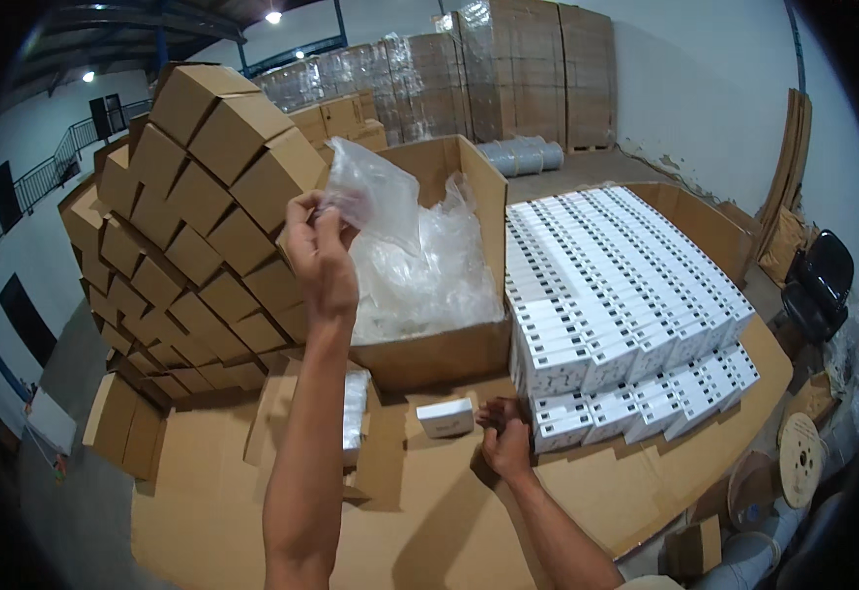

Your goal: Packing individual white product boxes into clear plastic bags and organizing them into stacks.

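Raised over the near left corner of a large open carton point(429, 364), my left hand point(323, 251) pinches a translucent plastic bag point(378, 192). More such clear bags point(429, 270) fill that carton. Low over the table, my right hand point(506, 433) has its fingers loosely curled and apart, with nothing seen in them. Just left of it a single small white box point(445, 418) rests on the cardboard. Partly behind my left forearm is a small open brown carton point(375, 452) with white, plastic-wrapped items point(354, 413) inside.
Rows of white boxes point(596, 305) are stacked on the right of the cardboard-covered table point(213, 511). A tall pile of brown cartons point(203, 216) rises on the left. Behind stand wrapped pallets point(528, 69); a black chair point(823, 280) and a cable reel point(800, 457) are at right.
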Available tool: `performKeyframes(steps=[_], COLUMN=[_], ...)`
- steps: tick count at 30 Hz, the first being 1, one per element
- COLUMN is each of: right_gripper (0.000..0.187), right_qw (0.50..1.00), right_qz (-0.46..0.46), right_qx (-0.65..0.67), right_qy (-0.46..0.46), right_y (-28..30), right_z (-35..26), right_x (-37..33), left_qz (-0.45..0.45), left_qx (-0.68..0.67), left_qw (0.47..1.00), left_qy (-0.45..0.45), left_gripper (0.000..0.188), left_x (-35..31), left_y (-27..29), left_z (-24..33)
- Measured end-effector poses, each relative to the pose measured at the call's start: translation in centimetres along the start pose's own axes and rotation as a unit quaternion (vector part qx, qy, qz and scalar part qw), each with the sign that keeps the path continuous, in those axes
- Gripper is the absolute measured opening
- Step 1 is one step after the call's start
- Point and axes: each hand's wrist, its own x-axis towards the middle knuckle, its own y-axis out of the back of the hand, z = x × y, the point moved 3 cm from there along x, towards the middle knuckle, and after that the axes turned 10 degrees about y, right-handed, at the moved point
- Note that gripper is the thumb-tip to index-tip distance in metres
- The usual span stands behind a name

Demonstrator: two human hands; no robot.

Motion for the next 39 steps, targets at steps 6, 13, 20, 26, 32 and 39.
performKeyframes(steps=[6,13,20,26,32,39], right_gripper=[0.047,0.03,0.037,0.029,0.039,0.044], right_qw=[0.984,0.976,0.861,0.901,0.91,0.895], right_qz=[-0.011,-0.075,-0.197,-0.23,-0.25,-0.277], right_qx=[-0.103,0.15,0.32,0.231,0.227,0.215], right_qy=[0.142,-0.138,-0.342,-0.287,-0.24,-0.277], right_y=[0.3,2.8,1.4,0.9,0.9,1.7], right_z=[-2.6,-4.8,-4.8,-4.6,-5.2,-4.8], right_x=[-1.2,-2.2,-2.2,-2.0,-1.6,-1.5], left_qz=[0.026,0.107,-0.006,-0.011,-0.021,0.078], left_qx=[-0.134,-0.13,0.158,0.114,0.177,0.104], left_qw=[0.986,0.915,0.91,0.911,0.902,0.931], left_qy=[0.098,0.366,0.384,0.396,0.393,0.342], left_gripper=[0.015,0.013,0.01,0.013,0.028,0.033], left_x=[-12.3,-28.0,-31.2,-30.1,-29.9,-29.3], left_y=[1.7,6.7,9.1,9.4,8.9,9.0], left_z=[2.3,-6.0,-11.3,-12.4,-12.3,-11.3])
